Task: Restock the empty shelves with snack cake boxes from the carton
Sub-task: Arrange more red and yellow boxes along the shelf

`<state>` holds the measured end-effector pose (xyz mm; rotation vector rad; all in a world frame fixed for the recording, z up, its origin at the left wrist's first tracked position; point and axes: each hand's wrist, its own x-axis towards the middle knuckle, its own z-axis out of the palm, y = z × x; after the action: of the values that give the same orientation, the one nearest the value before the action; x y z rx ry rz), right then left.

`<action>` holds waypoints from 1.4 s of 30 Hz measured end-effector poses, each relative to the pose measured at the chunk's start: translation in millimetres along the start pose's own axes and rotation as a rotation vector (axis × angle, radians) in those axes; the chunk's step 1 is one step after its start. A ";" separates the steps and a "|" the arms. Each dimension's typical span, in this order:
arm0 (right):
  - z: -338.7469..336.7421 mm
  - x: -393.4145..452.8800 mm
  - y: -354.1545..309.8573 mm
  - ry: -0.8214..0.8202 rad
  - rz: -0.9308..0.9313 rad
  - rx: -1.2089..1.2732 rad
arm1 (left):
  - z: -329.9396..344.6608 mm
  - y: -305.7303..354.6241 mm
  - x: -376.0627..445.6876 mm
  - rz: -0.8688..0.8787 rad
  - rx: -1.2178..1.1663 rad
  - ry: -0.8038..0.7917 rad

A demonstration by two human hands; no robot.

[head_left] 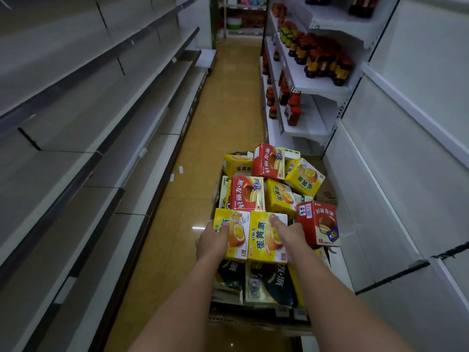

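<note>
- Tan floor [223, 118] runs up the aisle from 6 toward 12 o'clock, with two small white slips lying on it near the left shelving.
- Bare grey shelves [83, 118] fill the side from 7 to 11 o'clock, tier above tier.
- White shelves [317, 85] at 1 o'clock carry dark bottles [322, 59] with red caps and yellow labels; jars sit on the tiers below them.
- White panels [406, 161] close the side from 2 to 5 o'clock.
- Carton [256, 317] stands on the floor at 6 o'clock, heaped with snack cake boxes lying at all angles, yellow and red on top, dark ones near its front edge.
- Two yellow boxes sit side by side on the heap, touching: the left yellow box [237, 240] and the right yellow box [264, 241].
- Left hand [212, 241] grips the left yellow box at its outer edge, fingers curled over the top face.
- Right hand [289, 235] grips the right yellow box from its right side, a finger laid across the top face.
- Red box [317, 222] stands tilted at 3 o'clock of the right hand, just beside it.
- Another red box [247, 194] lies at 12 o'clock of the two held boxes, and a third red one [269, 161] tops the far end of the heap.
</note>
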<state>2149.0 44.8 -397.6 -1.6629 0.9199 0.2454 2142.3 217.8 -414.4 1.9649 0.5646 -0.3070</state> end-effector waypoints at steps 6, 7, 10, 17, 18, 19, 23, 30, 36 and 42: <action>-9.7 -8.5 -8.5 -0.154 -0.011 0.067 | -7.6 1.3 -14.4 -0.021 -0.186 -0.044; -10.3 -8.8 -10.9 -0.192 -0.026 0.070 | -12.2 3.0 -18.0 -0.041 -0.242 -0.058; -10.4 -18.4 -24.5 -0.273 -0.072 0.071 | -34.0 12.4 -30.2 -0.122 -0.369 -0.166; 33.7 -58.8 -51.8 -0.460 -0.116 0.098 | -107.5 2.3 -68.1 -0.137 -0.559 -0.110; 42.9 -63.3 -52.8 -0.474 -0.140 0.110 | -116.6 -3.6 -70.7 -0.125 -0.617 -0.049; 55.3 -69.3 -54.4 -0.509 -0.146 0.125 | -127.9 -10.8 -72.5 -0.108 -0.684 0.009; 94.4 -110.0 -60.5 -0.686 -0.133 0.120 | -170.6 -26.9 -92.0 -0.036 -0.872 0.262; 185.8 -177.3 -63.6 -0.987 -0.104 0.104 | -262.4 -67.2 -113.4 -0.035 -1.144 0.648; 276.0 -246.1 -49.3 -1.184 -0.067 0.148 | -335.7 -104.4 -127.0 -0.018 -1.148 0.805; 373.0 -303.1 -65.2 -1.094 -0.048 0.151 | -423.2 -136.7 -115.6 0.007 -1.196 0.914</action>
<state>2103.2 514.6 -285.9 -1.1324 0.0589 0.9119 1959.6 617.6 -280.8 0.8220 0.9958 0.8289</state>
